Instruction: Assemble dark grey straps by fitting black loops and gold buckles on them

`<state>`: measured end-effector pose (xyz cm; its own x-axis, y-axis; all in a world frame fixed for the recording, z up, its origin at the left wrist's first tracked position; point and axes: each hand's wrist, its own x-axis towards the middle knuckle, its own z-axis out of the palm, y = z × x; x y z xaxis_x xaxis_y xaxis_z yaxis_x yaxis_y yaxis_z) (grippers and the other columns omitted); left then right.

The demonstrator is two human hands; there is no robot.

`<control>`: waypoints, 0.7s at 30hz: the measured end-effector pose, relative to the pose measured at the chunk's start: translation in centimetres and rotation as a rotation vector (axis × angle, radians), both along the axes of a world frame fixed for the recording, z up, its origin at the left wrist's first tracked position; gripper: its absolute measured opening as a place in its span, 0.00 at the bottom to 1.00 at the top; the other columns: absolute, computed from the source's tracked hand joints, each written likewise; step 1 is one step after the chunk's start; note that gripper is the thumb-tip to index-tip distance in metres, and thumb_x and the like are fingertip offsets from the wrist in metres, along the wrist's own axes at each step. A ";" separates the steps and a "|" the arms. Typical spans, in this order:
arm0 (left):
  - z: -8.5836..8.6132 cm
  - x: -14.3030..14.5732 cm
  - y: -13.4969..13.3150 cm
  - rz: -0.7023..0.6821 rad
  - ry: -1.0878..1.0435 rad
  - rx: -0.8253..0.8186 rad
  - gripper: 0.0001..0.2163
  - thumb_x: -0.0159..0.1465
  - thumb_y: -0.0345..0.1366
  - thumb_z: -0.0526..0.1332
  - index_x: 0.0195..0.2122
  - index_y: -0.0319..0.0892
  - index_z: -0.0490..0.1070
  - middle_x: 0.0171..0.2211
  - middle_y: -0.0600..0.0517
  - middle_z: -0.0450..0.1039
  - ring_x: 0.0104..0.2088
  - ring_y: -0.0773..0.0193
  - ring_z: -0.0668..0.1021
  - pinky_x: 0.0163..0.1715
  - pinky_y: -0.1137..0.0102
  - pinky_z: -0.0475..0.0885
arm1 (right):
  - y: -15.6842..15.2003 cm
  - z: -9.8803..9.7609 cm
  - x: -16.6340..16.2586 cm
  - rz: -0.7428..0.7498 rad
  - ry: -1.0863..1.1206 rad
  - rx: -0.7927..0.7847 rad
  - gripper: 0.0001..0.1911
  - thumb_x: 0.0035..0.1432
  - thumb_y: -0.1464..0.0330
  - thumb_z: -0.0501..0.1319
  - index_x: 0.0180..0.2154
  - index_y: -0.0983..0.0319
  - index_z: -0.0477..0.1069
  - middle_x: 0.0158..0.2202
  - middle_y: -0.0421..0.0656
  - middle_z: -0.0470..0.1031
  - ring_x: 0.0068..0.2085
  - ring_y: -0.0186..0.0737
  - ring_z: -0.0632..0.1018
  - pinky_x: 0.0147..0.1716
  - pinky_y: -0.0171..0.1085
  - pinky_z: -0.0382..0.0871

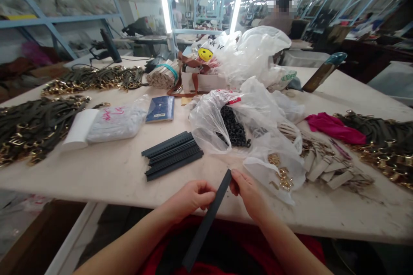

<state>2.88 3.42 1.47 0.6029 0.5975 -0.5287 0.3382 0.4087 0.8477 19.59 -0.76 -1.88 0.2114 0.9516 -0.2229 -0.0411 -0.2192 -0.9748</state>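
A long dark strap (pixel 208 221) runs slantwise from my lap up to the table's front edge. My left hand (pixel 190 200) is closed round its middle, thumb on top. The strap's upper end is pinched by my right hand (pixel 248 195). Just beyond my hands a stack of similar dark straps (pixel 172 154) lies on the pale table (pixel 106 172). To the right of that stack sits a clear plastic bag (pixel 213 124) with black rings (pixel 234 129) spilling inside it.
Heaps of dark straps with gold buckles (pixel 32 126) cover the left side, and more (pixel 383 142) lie far right. Gold fittings (pixel 282 176), pale tags (pixel 329 169), a pink cloth (pixel 334 129), a blue booklet (pixel 160 108) and white bags (pixel 248 53) crowd the middle. A person stands beyond the table.
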 end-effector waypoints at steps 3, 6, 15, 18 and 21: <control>-0.7 0.5 -0.1 0.020 -0.040 -0.045 0.05 0.50 0.34 0.59 0.27 0.38 0.69 0.20 0.58 0.67 0.21 0.72 0.68 0.23 0.77 0.62 | 0.4 -0.6 0.4 -0.005 -0.004 -0.022 0.22 0.55 0.52 0.52 0.18 0.60 0.58 0.14 0.34 0.57 0.18 0.31 0.59 0.19 0.33 0.52; -1.3 1.1 0.0 0.032 -0.046 -0.059 0.05 0.50 0.34 0.59 0.27 0.38 0.68 0.20 0.58 0.68 0.20 0.73 0.68 0.22 0.78 0.62 | 1.0 -1.3 0.9 0.004 -0.015 -0.019 0.22 0.55 0.52 0.52 0.19 0.60 0.59 0.14 0.33 0.57 0.18 0.30 0.59 0.19 0.33 0.52; -2.0 2.7 0.4 0.167 -0.064 -0.107 0.05 0.50 0.33 0.59 0.27 0.38 0.65 0.21 0.57 0.70 0.19 0.74 0.69 0.22 0.78 0.64 | 1.6 -1.8 1.8 0.032 0.111 -0.046 0.23 0.55 0.49 0.51 0.27 0.62 0.66 0.17 0.35 0.62 0.19 0.30 0.63 0.19 0.31 0.55; -1.8 2.5 0.6 0.332 -0.138 -0.061 0.07 0.52 0.36 0.60 0.29 0.39 0.64 0.24 0.55 0.72 0.24 0.71 0.73 0.26 0.76 0.67 | 0.6 -1.4 2.3 0.171 0.203 -0.070 0.26 0.55 0.47 0.48 0.33 0.63 0.68 0.23 0.40 0.70 0.24 0.34 0.70 0.24 0.33 0.61; -1.6 1.7 0.6 0.509 -0.251 -0.027 0.10 0.53 0.39 0.62 0.31 0.40 0.64 0.29 0.54 0.72 0.30 0.70 0.75 0.31 0.75 0.69 | -0.6 -1.1 3.0 0.256 0.174 -0.145 0.24 0.54 0.48 0.52 0.31 0.62 0.68 0.26 0.41 0.71 0.28 0.36 0.71 0.27 0.35 0.63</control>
<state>4.57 4.06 -0.12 0.3512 0.8340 -0.4255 -0.1176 0.4902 0.8636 22.62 -1.35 -3.00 -0.0837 0.9247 -0.3713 -0.1301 -0.3795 -0.9160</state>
